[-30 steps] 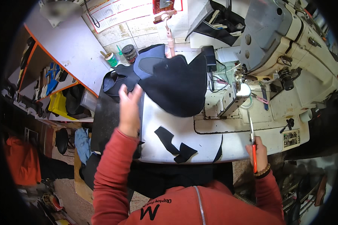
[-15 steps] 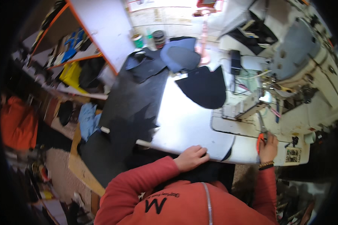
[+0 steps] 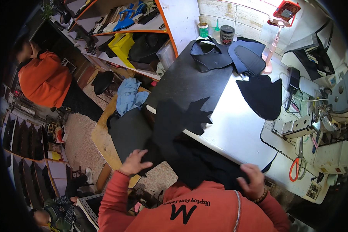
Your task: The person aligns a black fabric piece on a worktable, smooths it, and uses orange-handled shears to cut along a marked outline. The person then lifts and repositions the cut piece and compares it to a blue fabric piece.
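Observation:
My left hand (image 3: pixel 134 162) is spread with nothing in it, over the near edge of a dark grey sheet (image 3: pixel 133 133) on the left. My right hand (image 3: pixel 253 181), slightly blurred, is empty, with its thumb apart from the fingers. It is beside black fabric (image 3: pixel 205 162) that hangs over the table's front edge and across my lap. Scissors with orange handles (image 3: pixel 294 169) lie on the sewing machine bed, to the right of that hand. A rounded black fabric piece (image 3: pixel 261 96) lies flat on the white tabletop (image 3: pixel 232 120).
A sewing machine (image 3: pixel 328 116) stands at the right. Cut blue-grey pieces (image 3: pixel 247 56), jars (image 3: pixel 227 34) and a pink phone stand (image 3: pixel 272 50) are at the back. Light blue cloth (image 3: pixel 129 94) lies left. A person in orange (image 3: pixel 46 79) stands beyond; another person (image 3: pixel 62 212) is lower left.
My right hand has left the scissors and moved left to the black fabric. My left hand has gone from the table edge to the dark sheet on the left. The view has turned left.

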`<move>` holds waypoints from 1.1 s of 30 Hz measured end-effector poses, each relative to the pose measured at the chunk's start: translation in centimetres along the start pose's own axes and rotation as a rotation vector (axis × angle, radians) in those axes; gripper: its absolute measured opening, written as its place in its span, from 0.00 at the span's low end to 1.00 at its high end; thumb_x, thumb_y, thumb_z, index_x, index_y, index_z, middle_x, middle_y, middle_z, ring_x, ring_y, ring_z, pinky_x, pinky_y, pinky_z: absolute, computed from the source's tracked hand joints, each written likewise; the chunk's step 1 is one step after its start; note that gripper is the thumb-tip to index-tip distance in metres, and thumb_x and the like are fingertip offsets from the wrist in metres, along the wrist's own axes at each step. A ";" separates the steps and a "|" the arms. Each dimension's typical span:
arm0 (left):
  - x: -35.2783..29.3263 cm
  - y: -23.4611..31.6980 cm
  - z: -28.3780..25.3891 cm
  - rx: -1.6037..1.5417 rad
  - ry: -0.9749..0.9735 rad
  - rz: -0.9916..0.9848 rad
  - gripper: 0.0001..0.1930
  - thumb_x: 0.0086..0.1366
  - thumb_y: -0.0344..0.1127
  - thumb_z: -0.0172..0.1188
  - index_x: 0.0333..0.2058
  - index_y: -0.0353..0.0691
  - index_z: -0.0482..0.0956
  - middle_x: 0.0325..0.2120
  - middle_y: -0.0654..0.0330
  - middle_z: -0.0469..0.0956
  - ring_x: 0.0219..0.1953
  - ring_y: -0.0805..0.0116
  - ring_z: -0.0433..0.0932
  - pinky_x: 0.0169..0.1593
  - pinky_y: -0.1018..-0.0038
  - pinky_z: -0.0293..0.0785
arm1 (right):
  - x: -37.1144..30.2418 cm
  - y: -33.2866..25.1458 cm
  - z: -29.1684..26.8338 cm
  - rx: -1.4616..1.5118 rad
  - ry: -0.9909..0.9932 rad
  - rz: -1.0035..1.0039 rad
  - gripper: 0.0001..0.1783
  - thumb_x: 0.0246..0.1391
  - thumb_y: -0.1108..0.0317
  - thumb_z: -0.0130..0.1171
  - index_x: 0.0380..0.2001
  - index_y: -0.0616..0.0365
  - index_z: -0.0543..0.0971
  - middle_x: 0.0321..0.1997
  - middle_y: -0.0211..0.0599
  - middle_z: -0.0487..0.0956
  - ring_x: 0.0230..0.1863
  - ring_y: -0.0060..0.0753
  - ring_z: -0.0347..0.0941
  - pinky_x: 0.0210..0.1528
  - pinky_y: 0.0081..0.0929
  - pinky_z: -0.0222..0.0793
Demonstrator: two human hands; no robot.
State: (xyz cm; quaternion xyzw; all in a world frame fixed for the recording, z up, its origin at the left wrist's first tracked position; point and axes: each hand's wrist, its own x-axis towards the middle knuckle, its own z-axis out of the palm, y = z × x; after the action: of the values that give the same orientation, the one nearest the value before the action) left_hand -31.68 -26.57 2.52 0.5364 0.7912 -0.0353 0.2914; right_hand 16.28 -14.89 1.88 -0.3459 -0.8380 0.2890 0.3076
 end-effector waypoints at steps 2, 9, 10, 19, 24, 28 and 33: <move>1.2 -1.5 2.8 -0.111 0.121 -0.022 0.47 0.61 0.61 0.64 0.70 0.39 0.58 0.68 0.38 0.58 0.71 0.39 0.56 0.71 0.55 0.54 | 2.1 -0.9 1.7 0.149 -0.215 -0.016 0.29 0.49 0.61 0.72 0.52 0.60 0.76 0.53 0.49 0.78 0.53 0.51 0.76 0.55 0.40 0.74; 12.8 0.3 1.3 -1.431 0.163 0.145 0.31 0.71 0.45 0.60 0.63 0.29 0.65 0.59 0.52 0.71 0.61 0.63 0.70 0.64 0.68 0.64 | 5.8 -0.9 8.3 -0.047 -0.530 -0.101 0.46 0.47 0.46 0.70 0.64 0.61 0.66 0.61 0.48 0.73 0.62 0.48 0.70 0.64 0.40 0.64; 13.6 0.8 1.2 -1.418 0.090 0.140 0.29 0.70 0.43 0.61 0.62 0.29 0.66 0.58 0.53 0.72 0.59 0.65 0.71 0.62 0.69 0.66 | 5.6 -0.7 9.1 -0.154 -0.601 -0.103 0.43 0.47 0.49 0.69 0.63 0.60 0.68 0.57 0.46 0.76 0.58 0.46 0.73 0.59 0.37 0.68; 12.6 7.4 0.3 -1.610 0.497 0.204 0.17 0.65 0.21 0.57 0.53 0.32 0.76 0.48 0.56 0.81 0.48 0.66 0.81 0.56 0.71 0.75 | 3.9 0.9 10.3 0.052 -0.646 0.048 0.37 0.42 0.50 0.69 0.52 0.63 0.75 0.52 0.53 0.77 0.56 0.55 0.71 0.58 0.43 0.67; 6.9 15.3 -4.3 -1.644 0.667 0.466 0.17 0.67 0.24 0.56 0.55 0.33 0.75 0.52 0.57 0.79 0.51 0.66 0.79 0.58 0.71 0.73 | 3.9 -0.6 9.7 0.327 -0.112 0.087 0.46 0.45 0.45 0.74 0.61 0.62 0.70 0.61 0.53 0.70 0.61 0.58 0.65 0.64 0.45 0.61; 4.7 22.2 -7.5 -1.628 0.642 0.631 0.18 0.68 0.25 0.57 0.56 0.33 0.74 0.50 0.57 0.79 0.51 0.67 0.78 0.58 0.73 0.71 | 5.1 -2.4 6.6 0.617 0.176 0.185 0.30 0.52 0.60 0.71 0.56 0.61 0.75 0.56 0.44 0.75 0.57 0.47 0.70 0.62 0.41 0.64; 5.9 28.0 -8.8 -1.371 0.520 0.754 0.15 0.68 0.30 0.59 0.53 0.34 0.76 0.44 0.58 0.80 0.46 0.70 0.78 0.53 0.74 0.72 | 1.1 -5.8 -7.2 0.767 0.515 0.293 0.19 0.64 0.66 0.59 0.55 0.65 0.76 0.52 0.41 0.81 0.53 0.39 0.77 0.58 0.33 0.71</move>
State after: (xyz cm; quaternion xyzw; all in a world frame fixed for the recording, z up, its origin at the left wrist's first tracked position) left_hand -12.60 -6.66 14.07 0.4600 0.4462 0.6812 0.3540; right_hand 18.41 -15.55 10.91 -0.3820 -0.5102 0.5224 0.5665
